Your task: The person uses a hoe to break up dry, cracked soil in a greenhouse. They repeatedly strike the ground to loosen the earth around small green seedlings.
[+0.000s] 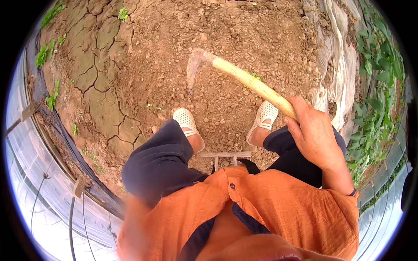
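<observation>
My right hand (315,133) grips the lower end of a pale wooden handle (253,81), with the thumb along it. At the far end is the curved, soil-stained metal blade of a hand sickle (195,67), its tip pointing back towards my feet. The blade shows against loose brown soil (222,36); whether it touches the ground I cannot tell. My left hand is out of view. Below the sickle are my two feet in cream perforated clogs (184,118), set apart. Between my legs stands a small wooden stool (225,154), partly hidden by my orange shirt.
Cracked, dried mud (101,65) with small green weeds (41,55) lies to the left. Beyond it run black sheeting (70,143) and a translucent plastic greenhouse wall (42,156). On the right, crumpled pale plastic film (343,65) borders a row of leafy green plants (375,120).
</observation>
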`<state>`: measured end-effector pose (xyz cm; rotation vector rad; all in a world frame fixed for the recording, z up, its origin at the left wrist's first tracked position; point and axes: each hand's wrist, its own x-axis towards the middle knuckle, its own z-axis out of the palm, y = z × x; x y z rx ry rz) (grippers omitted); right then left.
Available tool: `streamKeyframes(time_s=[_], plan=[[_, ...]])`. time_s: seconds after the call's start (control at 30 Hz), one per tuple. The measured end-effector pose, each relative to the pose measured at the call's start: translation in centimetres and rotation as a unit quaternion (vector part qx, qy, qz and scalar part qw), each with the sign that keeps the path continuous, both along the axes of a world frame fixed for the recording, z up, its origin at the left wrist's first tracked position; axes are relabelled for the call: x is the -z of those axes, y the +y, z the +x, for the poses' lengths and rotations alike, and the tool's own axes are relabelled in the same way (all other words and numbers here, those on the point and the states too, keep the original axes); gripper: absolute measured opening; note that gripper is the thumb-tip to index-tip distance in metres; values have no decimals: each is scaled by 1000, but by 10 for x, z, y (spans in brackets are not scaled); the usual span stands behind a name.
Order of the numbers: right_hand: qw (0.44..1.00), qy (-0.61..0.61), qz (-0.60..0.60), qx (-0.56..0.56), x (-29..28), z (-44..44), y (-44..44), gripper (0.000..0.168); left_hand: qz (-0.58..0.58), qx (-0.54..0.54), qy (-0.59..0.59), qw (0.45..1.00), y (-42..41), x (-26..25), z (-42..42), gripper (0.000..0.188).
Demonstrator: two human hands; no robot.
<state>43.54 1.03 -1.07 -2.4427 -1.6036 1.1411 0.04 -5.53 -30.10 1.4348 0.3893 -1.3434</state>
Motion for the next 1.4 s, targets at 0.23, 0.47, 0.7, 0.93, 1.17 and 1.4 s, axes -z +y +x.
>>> streamKeyframes(time_s=[0.23, 0.47, 0.7, 0.93, 1.17, 1.4], plan=[[998, -9, -32, 45, 17, 24, 32, 28, -129, 16, -18, 991, -9, -60, -2, 41], [995, 30, -75, 67, 26, 6, 37, 28, -103, -51, -49, 992, -38, -108, -15, 48], [985, 24, -62, 157, 39, -13, -1, 27, -47, -64, -18, 997, -67, -157, -25, 45], [889, 149, -15, 433, -16, -22, -9, 23, 6, -139, 54, 989, -2, -217, -46, 44], [795, 246, 48, 553, -110, -30, 86, 39, 74, -232, 136, 960, 116, -269, -64, 44], [730, 330, 65, 596, -72, -14, 165, 42, 136, -281, 220, 924, 243, -299, -54, 44]])
